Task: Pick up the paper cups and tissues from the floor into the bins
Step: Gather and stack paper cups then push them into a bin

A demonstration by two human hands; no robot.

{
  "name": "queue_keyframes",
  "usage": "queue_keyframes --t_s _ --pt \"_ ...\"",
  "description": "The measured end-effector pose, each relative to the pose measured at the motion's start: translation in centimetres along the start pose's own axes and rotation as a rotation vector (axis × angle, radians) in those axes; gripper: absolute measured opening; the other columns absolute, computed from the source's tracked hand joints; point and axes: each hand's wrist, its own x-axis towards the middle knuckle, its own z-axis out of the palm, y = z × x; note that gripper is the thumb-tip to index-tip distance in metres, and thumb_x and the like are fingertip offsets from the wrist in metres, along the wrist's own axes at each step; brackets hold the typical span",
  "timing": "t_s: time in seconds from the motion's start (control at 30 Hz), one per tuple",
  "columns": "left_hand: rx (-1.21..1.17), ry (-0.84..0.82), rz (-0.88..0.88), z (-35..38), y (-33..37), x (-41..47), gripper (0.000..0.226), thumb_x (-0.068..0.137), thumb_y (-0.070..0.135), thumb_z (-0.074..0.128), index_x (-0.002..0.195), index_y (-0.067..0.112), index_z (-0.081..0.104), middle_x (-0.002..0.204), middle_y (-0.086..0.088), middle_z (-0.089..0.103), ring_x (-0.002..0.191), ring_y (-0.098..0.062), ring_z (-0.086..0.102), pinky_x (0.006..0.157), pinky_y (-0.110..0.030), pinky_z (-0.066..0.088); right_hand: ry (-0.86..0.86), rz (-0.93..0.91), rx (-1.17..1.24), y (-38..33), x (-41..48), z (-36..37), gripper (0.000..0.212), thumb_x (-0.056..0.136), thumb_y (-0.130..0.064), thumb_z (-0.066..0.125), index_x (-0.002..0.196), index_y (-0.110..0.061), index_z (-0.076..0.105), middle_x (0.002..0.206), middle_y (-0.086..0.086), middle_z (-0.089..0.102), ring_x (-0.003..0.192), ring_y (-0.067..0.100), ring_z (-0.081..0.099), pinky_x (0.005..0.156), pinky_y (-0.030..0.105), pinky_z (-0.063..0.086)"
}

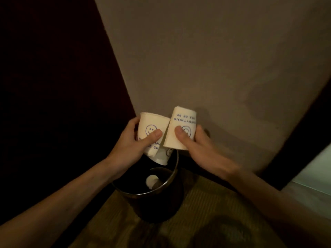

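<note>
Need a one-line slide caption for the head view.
Left hand grips the left paper cup, right hand the upside-down paper cup, both at the dark bin.

Matt paper cups (152, 129), glossy metal-rimmed bin (174, 169), rough woven carpet (206, 203).

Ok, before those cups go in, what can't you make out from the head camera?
All in the head view:
- Bin inside: too dark; the white thing at the bottom could be a cup or a tissue.
- Left cup: how many are nested under it is hidden by the left hand and the right cup.
- Right hand: its fingers are behind the cup.
- Dark area on the left: any litter there is lost.
</note>
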Motion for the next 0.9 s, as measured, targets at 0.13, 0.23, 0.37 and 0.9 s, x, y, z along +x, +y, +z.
queue_keyframes --t_s 0.13,0.23,0.37,0.9 --pt "-0.011 -0.051 -0.133 -2.5 -5.6 0.3 0.106 0.058 0.076 0.072 0.146 0.028 0.035 0.108 0.013 0.073 0.098 -0.009 0.071 0.080 -0.032 0.060 -0.006 0.023 -0.384 2.5 1.1 4.8 0.093 0.047 -0.104 0.037 0.110 -0.036 0.043 0.117 -0.013 0.053 0.115 0.013 0.051 0.100 0.046 0.046" --pt "0.118 -0.134 -0.200 -4.1 -7.8 0.1 0.100 0.070 0.068 0.065 0.153 0.030 0.023 0.127 0.013 0.063 0.109 -0.007 0.065 0.097 -0.037 0.053 -0.066 -0.019 -0.757 3.7 0.8 6.6 0.098 0.059 -0.091 0.043 0.128 -0.022 0.042 0.140 0.001 0.046 0.137 0.022 0.030 0.111 0.051 0.031" --pt "0.451 -0.216 -0.299 -5.1 -8.1 0.1 0.110 0.082 0.063 0.064 0.158 0.022 -0.004 0.156 0.003 0.035 0.134 -0.016 0.043 0.105 -0.030 0.037 -0.157 -0.050 -0.950 4.7 0.0 7.1 0.098 0.072 -0.076 0.061 0.149 -0.020 0.035 0.161 0.006 0.022 0.150 0.025 0.003 0.120 0.047 0.010" --pt "0.721 -0.814 0.290 12.2 2.8 -5.9 0.039 0.088 0.053 0.058 0.062 0.024 0.059 0.054 0.010 0.058 0.048 -0.003 0.053 0.051 -0.030 0.044 -0.145 0.195 -0.806 4.3 -17.9 -12.6 0.014 0.084 -0.045 0.068 0.084 -0.036 0.056 0.071 -0.015 0.057 0.061 -0.004 0.054 0.056 0.015 0.038"
